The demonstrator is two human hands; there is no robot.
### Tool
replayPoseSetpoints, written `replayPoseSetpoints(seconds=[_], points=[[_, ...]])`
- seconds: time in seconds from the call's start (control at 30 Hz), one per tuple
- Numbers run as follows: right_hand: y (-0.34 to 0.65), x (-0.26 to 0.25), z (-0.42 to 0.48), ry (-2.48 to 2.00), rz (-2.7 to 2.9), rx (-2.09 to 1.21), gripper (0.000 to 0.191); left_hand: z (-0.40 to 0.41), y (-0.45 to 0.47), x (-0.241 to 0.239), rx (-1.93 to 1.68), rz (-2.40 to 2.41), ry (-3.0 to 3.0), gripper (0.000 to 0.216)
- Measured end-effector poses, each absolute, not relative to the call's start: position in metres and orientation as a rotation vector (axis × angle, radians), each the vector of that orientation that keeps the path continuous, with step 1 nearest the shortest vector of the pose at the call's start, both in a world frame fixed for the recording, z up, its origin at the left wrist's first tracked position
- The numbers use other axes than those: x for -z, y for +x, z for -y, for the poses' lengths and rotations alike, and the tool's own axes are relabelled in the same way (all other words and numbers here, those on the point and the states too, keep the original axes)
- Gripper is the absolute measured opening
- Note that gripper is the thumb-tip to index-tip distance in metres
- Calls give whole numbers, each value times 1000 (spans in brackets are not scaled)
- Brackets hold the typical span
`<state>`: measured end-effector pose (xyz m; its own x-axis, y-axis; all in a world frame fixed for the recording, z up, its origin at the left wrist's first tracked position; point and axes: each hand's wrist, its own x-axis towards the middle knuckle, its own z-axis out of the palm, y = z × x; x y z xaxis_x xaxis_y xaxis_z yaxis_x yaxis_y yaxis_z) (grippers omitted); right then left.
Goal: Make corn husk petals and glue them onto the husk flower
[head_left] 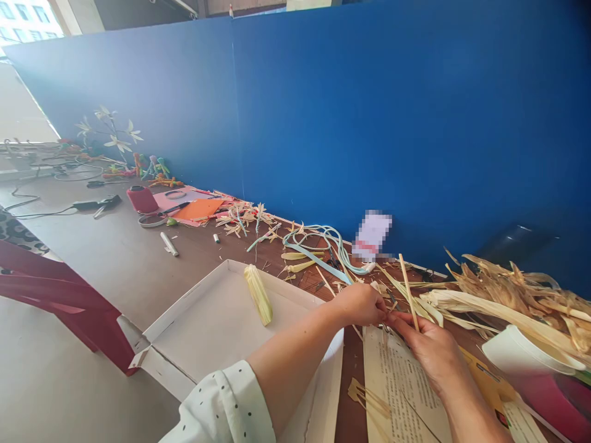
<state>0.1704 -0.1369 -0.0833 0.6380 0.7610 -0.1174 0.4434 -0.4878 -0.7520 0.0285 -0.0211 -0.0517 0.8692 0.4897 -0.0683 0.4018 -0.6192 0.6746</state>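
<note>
The right hand (431,344) grips a slim straw-coloured strip (408,289), left hand (364,304) curled, hold unclear; a white tray (203,326) contains yellow-green husk (258,295).

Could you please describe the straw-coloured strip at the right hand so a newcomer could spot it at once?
Below the big blue partition, the left hand and right hand meet near a printed sheet. From the right hand rises the narrow strip, standing nearly upright, unlike the husks lying to its right.
</note>
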Motion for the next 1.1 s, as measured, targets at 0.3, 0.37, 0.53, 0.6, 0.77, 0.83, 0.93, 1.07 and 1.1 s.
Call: replayPoseSetpoints(seconds=[0.3,0.37,0.53,0.6,0.77,0.83,0.93,1.07,1.1], points=[[169,80,139,-2216,973,-532,30,21,31,55,-160,-624,2318,17],[166,75,139,-2215,978,-559,28,21,31,56,-162,-629,2312,18],[164,74,139,-2219,976,-543,27,20,32,58,-172,-618,2331,17],[166,76,139,-2217,971,-537,27,20,32,58,-179,-607,2318,16],[167,77,139,-2205,956,-534,30,19,29,58,-137,-594,2158,18],[167,77,139,-2196,974,-525,33,19,28,57,-131,-600,2122,18],[168,79,138,-2200,1000,-491,37,20,27,55,-130,-614,2129,16],[169,80,138,-2210,1005,-465,36,21,27,55,-140,-619,2124,15],[169,79,138,-2199,1008,-454,35,21,27,56,-146,-618,2103,15]])
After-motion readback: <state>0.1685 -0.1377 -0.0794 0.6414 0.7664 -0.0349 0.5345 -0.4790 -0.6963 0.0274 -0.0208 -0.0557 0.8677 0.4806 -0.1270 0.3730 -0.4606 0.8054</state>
